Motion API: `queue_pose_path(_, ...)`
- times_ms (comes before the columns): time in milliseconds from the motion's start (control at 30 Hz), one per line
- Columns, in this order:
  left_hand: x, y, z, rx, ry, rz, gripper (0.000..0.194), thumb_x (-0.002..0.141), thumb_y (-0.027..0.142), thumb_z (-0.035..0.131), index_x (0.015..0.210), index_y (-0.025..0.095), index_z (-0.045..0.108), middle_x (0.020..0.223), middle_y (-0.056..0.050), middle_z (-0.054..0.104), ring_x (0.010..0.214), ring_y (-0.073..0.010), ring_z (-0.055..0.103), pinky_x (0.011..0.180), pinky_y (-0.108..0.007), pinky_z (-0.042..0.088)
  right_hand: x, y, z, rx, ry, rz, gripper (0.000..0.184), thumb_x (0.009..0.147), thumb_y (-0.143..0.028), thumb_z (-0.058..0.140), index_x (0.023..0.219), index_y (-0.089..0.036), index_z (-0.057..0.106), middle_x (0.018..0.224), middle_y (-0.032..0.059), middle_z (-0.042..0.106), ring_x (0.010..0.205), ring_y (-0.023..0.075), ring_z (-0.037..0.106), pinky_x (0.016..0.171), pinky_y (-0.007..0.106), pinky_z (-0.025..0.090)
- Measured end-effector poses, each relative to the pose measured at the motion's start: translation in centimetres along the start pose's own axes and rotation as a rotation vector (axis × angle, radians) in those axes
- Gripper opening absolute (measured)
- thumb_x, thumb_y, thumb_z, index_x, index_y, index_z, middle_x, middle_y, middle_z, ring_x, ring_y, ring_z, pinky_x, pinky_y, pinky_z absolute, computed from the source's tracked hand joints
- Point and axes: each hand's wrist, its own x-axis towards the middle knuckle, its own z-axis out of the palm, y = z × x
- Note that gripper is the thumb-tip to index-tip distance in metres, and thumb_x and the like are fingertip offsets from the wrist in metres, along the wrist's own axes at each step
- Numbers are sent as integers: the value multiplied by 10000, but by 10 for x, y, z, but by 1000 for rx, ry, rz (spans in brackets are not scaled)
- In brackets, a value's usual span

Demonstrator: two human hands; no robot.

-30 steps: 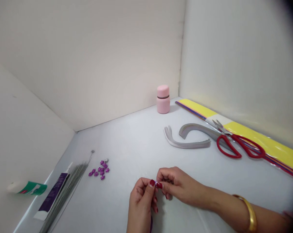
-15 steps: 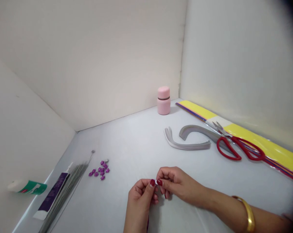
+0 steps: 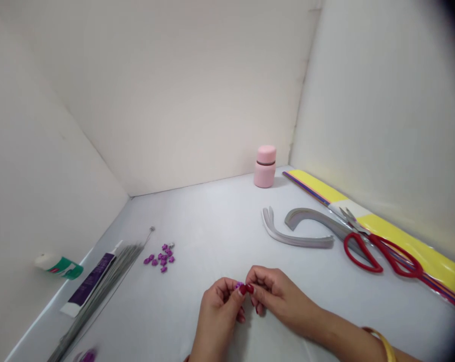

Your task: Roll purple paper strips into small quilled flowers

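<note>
Low in the middle of the view, my left hand (image 3: 220,310) is closed in a pinch on a small purple paper star (image 3: 239,285). My right hand (image 3: 275,291) meets it there, thumb and forefinger pressed together at the star's right side. Its fingertips hide whatever they grip. To the left lies a loose cluster of similar purple paper stars (image 3: 163,259), with a small silvery piece (image 3: 171,245) at its top edge.
Left: a bundle of grey wires (image 3: 110,281), a purple tube (image 3: 91,284), a green-and-white bottle (image 3: 61,265), a blurred purple thing (image 3: 87,356). Right: grey-white paper strips (image 3: 295,240), a grey strip bundle (image 3: 318,216), red-handled scissors (image 3: 399,256) on yellow packaging (image 3: 412,236). Behind: a pink flask (image 3: 265,168).
The camera view has shifted, moving the surroundings. Purple now shows at the fingertips where a white bit showed before. The purple strip below my left hand is out of sight.
</note>
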Motion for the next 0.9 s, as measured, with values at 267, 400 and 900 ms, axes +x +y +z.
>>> queue_pose_path(267,1,0,-4,-63,-43,-46,263,707,366,655,631,117,615,569,-22,619,468,-81,498,486,-194,375,0,0,2,94,-10,29,162,802,-300,514,722,-160,492,595,-28,525,502,89,489,513,214,400)
queue_pose_path(400,0,2,-4,-74,-19,-51,230,671,322,704,750,110,659,546,0,601,494,-85,492,509,-193,371,1,3,1,122,-3,58,192,804,-330,520,720,-158,495,568,-36,515,482,87,482,501,214,396)
queue_pose_path(900,-1,2,-2,-116,-42,-63,106,706,200,646,638,126,612,492,22,561,465,-73,452,507,-188,331,-1,3,1,70,-45,26,179,814,-317,516,726,-161,518,601,-23,546,507,91,493,512,209,402)
